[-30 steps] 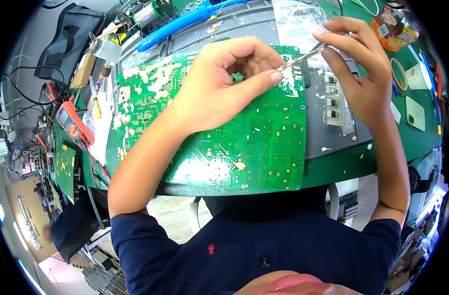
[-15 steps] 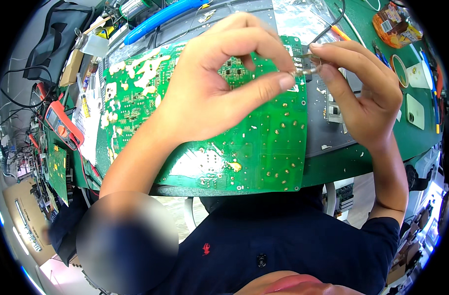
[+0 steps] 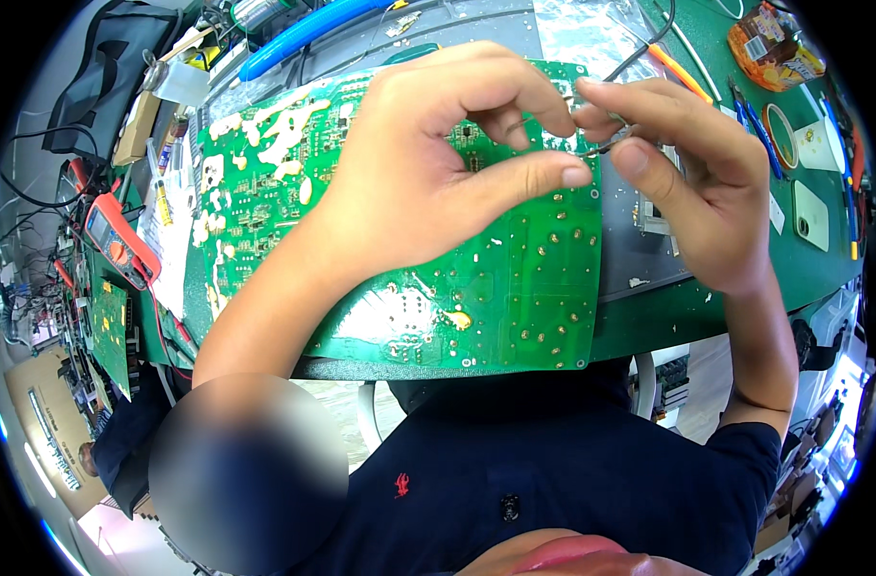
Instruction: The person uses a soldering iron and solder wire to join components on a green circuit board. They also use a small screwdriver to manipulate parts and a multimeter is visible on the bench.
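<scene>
A large green circuit board point(image 3: 529, 288), with cream blobs of material across its left part, lies under both hands. My left hand point(image 3: 428, 173) arches over it with fingers curled; what its fingertips grip is partly hidden. My right hand point(image 3: 692, 182), at the board's upper right, pinches a thin metal piece point(image 3: 603, 149) between thumb and fingers. That piece reaches toward my left thumb; its exact kind is too small to tell. A grey mat point(image 3: 639, 288) shows beneath the board.
Leftward lie a red multimeter point(image 3: 119, 240), syringe point(image 3: 162, 197) and second board point(image 3: 112, 336). A blue tube point(image 3: 304, 38) crosses the back. Rightward are an orange-handled tool point(image 3: 683, 67), blue-handled tools point(image 3: 750, 125), tape roll point(image 3: 778, 139), phone point(image 3: 808, 216) and snack pack point(image 3: 774, 53).
My right hand has moved down from the upper right, and my left hand has shifted slightly rightward. The metal piece now sits lower, with both hands closer together around it.
</scene>
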Demonstrator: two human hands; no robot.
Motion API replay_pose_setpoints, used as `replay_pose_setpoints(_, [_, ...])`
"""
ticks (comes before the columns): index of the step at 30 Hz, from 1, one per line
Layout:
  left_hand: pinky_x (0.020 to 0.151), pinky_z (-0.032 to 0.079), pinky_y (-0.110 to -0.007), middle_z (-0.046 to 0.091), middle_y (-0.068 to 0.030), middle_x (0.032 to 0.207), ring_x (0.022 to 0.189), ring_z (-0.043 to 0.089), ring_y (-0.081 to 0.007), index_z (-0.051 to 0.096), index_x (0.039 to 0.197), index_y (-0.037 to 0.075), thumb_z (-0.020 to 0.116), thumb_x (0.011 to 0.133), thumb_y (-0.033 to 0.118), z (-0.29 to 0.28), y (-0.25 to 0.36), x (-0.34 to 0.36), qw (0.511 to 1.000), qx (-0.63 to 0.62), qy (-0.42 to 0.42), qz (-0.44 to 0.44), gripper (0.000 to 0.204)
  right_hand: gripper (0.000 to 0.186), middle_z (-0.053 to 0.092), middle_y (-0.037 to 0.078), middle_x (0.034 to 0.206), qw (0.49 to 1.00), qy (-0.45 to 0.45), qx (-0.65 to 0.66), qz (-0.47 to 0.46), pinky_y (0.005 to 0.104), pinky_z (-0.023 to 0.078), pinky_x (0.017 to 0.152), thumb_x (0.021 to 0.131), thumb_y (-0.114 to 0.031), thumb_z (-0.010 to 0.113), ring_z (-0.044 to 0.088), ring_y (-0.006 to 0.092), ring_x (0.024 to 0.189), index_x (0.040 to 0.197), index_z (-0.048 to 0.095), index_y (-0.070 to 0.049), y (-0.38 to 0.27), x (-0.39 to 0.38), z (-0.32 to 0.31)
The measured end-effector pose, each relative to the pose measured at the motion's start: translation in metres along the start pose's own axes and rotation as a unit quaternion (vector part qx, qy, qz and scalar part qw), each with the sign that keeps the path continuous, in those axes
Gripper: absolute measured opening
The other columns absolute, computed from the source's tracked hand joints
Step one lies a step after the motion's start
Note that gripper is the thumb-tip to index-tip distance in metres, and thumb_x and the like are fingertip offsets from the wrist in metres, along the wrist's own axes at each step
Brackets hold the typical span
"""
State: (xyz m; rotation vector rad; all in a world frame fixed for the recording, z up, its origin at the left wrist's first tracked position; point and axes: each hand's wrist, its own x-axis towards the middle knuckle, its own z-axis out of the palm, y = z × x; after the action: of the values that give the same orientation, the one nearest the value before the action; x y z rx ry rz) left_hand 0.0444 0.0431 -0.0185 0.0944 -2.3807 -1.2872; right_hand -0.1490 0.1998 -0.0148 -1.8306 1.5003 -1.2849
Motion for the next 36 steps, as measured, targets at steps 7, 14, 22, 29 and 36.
replay_pose_setpoints(7, [0.079, 0.052, -0.026, 0.07, -0.0086, 0.107, 0.089, 0.064, -0.0115, 0.07, 0.109, -0.002, 0.073, 0.092, -0.001, -0.001, -0.005, -0.001, 0.997, 0.031, 0.039, 0.05, 0.017, 0.034, 0.072, 0.009, 0.106, 0.995, 0.009, 0.086, 0.056, 0.026, 0.052, 0.092, 0.1, -0.001, 0.061, 0.067, 0.013, 0.103, 0.134, 0.062, 0.003, 0.006, -0.002, -0.002])
replay_pose_setpoints(14, [0.078, 0.052, -0.023, 0.072, -0.0077, 0.103, 0.095, 0.069, -0.0122, 0.068, 0.115, -0.003, 0.066, 0.099, 0.0, 0.0, -0.008, -0.001, 0.99, -0.117, 0.079, 0.03, 0.017, 0.03, 0.073, 0.009, 0.106, 0.993, 0.069, 0.062, 0.076, 0.0258, 0.052, 0.091, 0.099, 0.0, 0.063, 0.069, 0.0131, 0.102, 0.129, 0.064, 0.002, 0.016, -0.005, -0.006])
replay_pose_setpoints(22, [0.078, 0.052, -0.023, 0.072, -0.0051, 0.097, 0.091, 0.068, -0.0098, 0.068, 0.115, -0.003, 0.067, 0.1, 0.005, 0.004, 0.0, -0.001, 0.991, 0.082, 0.101, -0.041, 0.017, 0.017, 0.074, 0.006, 0.099, 0.993, 0.086, -0.056, 0.06, 0.0258, 0.052, 0.082, 0.095, -0.004, 0.069, 0.068, 0.0112, 0.092, 0.111, 0.072, 0.001, 0.027, -0.001, -0.009])
replay_pose_setpoints(29, [0.075, 0.048, -0.023, 0.062, -0.002, 0.092, 0.084, 0.057, -0.0076, 0.056, 0.114, 0.003, 0.053, 0.108, 0.009, 0.007, -0.008, 0.0, 0.98, -0.071, 0.166, -0.078, 0.009, 0.017, 0.074, 0.007, 0.096, 0.985, 0.141, 0.018, 0.093, 0.0256, 0.052, 0.081, 0.096, -0.01, 0.07, 0.069, 0.0112, 0.089, 0.107, 0.072, 0.003, 0.029, 0.007, -0.013])
replay_pose_setpoints(36, [0.067, 0.049, -0.025, 0.068, -0.0056, 0.082, 0.07, 0.059, -0.0093, 0.053, 0.124, 0.004, 0.054, 0.105, 0.005, 0.008, 0.0, -0.001, 0.98, -0.052, 0.167, -0.092, 0.019, 0.019, 0.074, 0.009, 0.099, 0.979, 0.12, 0.007, 0.167, 0.0271, 0.054, 0.086, 0.099, -0.011, 0.067, 0.071, 0.0139, 0.097, 0.111, 0.069, 0.004, 0.046, 0.042, -0.034])
